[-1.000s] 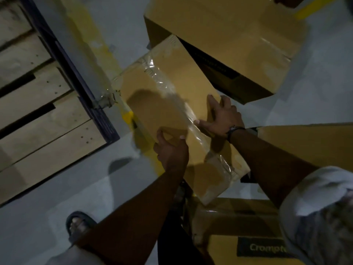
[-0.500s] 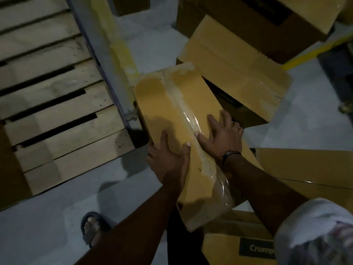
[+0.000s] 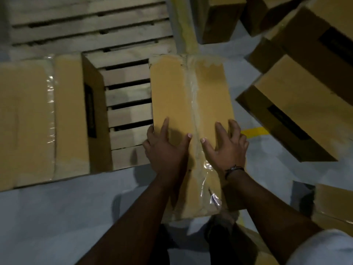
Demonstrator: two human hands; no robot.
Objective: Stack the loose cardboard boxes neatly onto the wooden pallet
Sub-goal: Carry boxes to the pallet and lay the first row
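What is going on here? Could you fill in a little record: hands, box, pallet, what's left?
carried box: taped seam on top, far end above the wooden pallet's right edge
left hand: grips its left edge
right hand: grips its right edge
placed box: on the pallet, left side
loose boxes: several on the floor, right

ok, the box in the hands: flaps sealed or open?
Sealed. The held box has both top flaps lying flat, with clear tape running along the centre seam.
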